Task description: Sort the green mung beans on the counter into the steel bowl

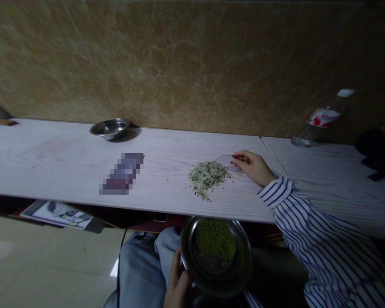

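Pale wood-grain counter [167, 188], running lengthwise below a brown marbled wall [179, 64]. Nearest: left hand [179, 282], clasping the left side of a steel bowl [218, 273], which is sitting below the counter's front edge, above the lap, and holding green beans [215, 238]. The bowl is probably handling as stiff and smooth, the loose load weighting it; its rim is offering the sure hold. On the counter: a mixed pile [208, 176] of white grains and green beans, likely light and quick to scatter. At its right edge: right hand [252, 166], thumb and fingers pinching a clear disc [225, 162], seemingly thin, light and best taken by its edge. Farther: a second steel bowl [106, 137] is standing left; a clear bottle [322, 117] is standing right.
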### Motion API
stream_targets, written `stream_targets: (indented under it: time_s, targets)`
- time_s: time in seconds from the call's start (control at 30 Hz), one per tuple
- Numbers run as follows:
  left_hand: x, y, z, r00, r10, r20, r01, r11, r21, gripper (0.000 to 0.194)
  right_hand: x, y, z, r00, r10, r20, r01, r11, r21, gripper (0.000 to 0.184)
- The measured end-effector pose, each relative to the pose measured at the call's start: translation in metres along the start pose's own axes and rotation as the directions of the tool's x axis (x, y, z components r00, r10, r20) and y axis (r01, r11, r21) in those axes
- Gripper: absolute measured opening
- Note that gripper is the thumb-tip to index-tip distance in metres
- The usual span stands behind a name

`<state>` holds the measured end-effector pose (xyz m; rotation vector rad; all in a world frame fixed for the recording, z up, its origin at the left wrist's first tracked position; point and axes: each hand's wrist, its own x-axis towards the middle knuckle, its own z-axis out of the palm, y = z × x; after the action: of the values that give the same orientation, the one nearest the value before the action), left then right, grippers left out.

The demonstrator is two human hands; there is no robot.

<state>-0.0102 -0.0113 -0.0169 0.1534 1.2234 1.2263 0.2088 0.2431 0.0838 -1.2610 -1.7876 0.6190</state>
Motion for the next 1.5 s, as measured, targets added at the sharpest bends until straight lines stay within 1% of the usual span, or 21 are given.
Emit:
stream_targets:
  time_s: [0.07, 0.13, 0.3, 0.4, 0.53, 0.63, 0.83, 0.97, 1.13, 1.23, 1.37, 1.5]
  targets:
    - [-0.002, 0.001, 0.002, 1.0, -0.007, -0.005, 0.007, 1.0, 0.003, 0.073, 0.003, 0.008, 0.002, 0.998, 0.059, -0.022, -0.058, 0.997, 0.046, 0.023]
    - [-0.003, 0.002, 0.003, 1.0, -0.027, -0.005, 0.027, 0.999, -0.02, 0.072, 0.004, 0.011, 0.007, 0.996, 0.089, -0.012, -0.088, 0.994, 0.067, 0.022]
    - [-0.001, -0.001, 0.002, 0.999, -0.039, 0.024, 0.041, 0.996, -0.08, 0.08, 0.003, 0.006, 0.017, 0.99, 0.121, 0.066, -0.129, 0.983, 0.129, 0.016]
    - [0.0, -0.001, 0.001, 0.999, -0.043, 0.03, 0.045, 0.995, -0.088, 0.081, 0.001, 0.003, 0.021, 0.986, 0.127, 0.106, -0.144, 0.975, 0.171, 0.014]
    - [-0.001, 0.003, 0.004, 0.999, -0.04, 0.014, 0.041, 0.997, -0.067, 0.083, -0.002, 0.001, 0.021, 0.974, 0.156, 0.163, -0.185, 0.966, 0.182, 0.013]
    - [-0.002, 0.005, 0.006, 0.999, -0.039, 0.029, 0.04, 0.999, -0.031, 0.084, -0.006, -0.003, 0.02, 0.962, 0.197, 0.189, -0.231, 0.956, 0.182, 0.012]
    - [-0.002, 0.0, 0.005, 1.0, -0.002, 0.029, 0.004, 0.998, -0.063, 0.085, -0.014, -0.012, 0.017, 0.941, 0.244, 0.235, -0.293, 0.935, 0.201, 0.011]
    - [-0.003, -0.001, 0.006, 1.0, 0.03, -0.009, -0.031, 0.998, -0.055, 0.084, -0.021, -0.016, 0.014, 0.936, 0.237, 0.259, -0.291, 0.936, 0.196, 0.012]
    - [-0.008, 0.005, 0.011, 0.999, 0.035, 0.021, -0.035, 0.999, -0.038, 0.081, -0.029, -0.019, 0.01, 0.941, 0.205, 0.268, -0.255, 0.953, 0.166, 0.013]
    - [-0.011, 0.008, 0.013, 0.999, 0.046, 0.029, -0.045, 0.998, -0.035, 0.078, -0.035, -0.018, 0.007, 0.943, 0.188, 0.274, -0.236, 0.959, 0.155, 0.017]
    - [-0.015, 0.011, 0.017, 0.999, 0.051, -0.001, -0.051, 0.998, -0.025, 0.074, -0.041, -0.018, 0.004, 0.942, 0.186, 0.281, -0.235, 0.96, 0.153, 0.022]
    - [-0.019, 0.013, 0.021, 0.999, 0.052, -0.018, -0.052, 0.998, -0.032, 0.075, -0.046, -0.022, 0.001, 0.953, 0.143, 0.267, -0.185, 0.973, 0.138, 0.021]
